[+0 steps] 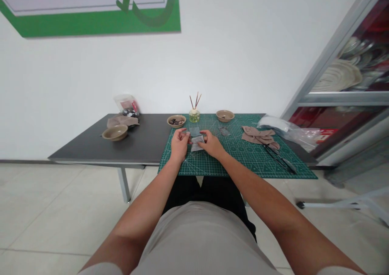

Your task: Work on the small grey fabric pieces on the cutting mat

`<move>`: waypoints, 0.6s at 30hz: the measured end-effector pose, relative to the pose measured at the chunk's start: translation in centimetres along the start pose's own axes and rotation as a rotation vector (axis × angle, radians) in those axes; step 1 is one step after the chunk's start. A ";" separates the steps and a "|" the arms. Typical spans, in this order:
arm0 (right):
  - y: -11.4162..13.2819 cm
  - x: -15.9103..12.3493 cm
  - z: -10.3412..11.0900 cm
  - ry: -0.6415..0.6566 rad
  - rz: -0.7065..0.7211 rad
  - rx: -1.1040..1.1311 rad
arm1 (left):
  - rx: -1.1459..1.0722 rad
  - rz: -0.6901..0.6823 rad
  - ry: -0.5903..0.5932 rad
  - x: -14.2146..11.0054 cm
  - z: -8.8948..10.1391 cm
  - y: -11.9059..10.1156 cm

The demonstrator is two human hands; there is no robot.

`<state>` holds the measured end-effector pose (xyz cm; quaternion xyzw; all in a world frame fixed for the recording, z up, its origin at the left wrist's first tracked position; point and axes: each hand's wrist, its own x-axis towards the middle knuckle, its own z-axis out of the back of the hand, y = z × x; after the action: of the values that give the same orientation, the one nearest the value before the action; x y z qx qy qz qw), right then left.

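Observation:
Over the green cutting mat (212, 165), both hands are closed on a small grey sheer cloth piece, pouch-like (197, 141). My left hand (180, 142) pinches its left edge, and my right hand (212, 144) grips its right side with the thumb on top. Just beyond the fingers lies a flat grey-blue piece (195, 132). Further right on the mat is another grey sheer piece (224, 131) with something dark showing in it. Behind my left hand stands a tan bowl of dark and pale pebbles (176, 121). Whether anything is inside the held piece, I cannot tell.
A reed diffuser (194, 116) and a second tan bowl (225, 115) stand at the back. Rightward are a brown cloth (259, 136), glasses (279, 159) and a plastic bag (287, 129). On the left are a third bowl (115, 133) and a clear container (127, 106).

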<state>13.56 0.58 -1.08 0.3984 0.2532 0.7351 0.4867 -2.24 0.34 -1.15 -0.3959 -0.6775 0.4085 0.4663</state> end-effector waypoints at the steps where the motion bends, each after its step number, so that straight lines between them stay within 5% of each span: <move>1: -0.2 0.1 -0.1 0.007 -0.005 -0.014 | 0.011 -0.002 0.003 0.0 0.0 0.0; 9: -0.1 0.1 -0.5 -0.220 0.214 -0.213 | 0.144 0.041 0.181 0.1 0.5 0.9; 18: 0.7 -0.4 -0.2 -0.062 0.098 0.115 | 0.521 -0.098 0.299 -0.8 0.0 -0.3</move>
<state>13.09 -0.08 -0.83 0.4601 0.2600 0.7297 0.4339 -2.06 -0.48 -1.14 -0.2855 -0.4920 0.4830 0.6657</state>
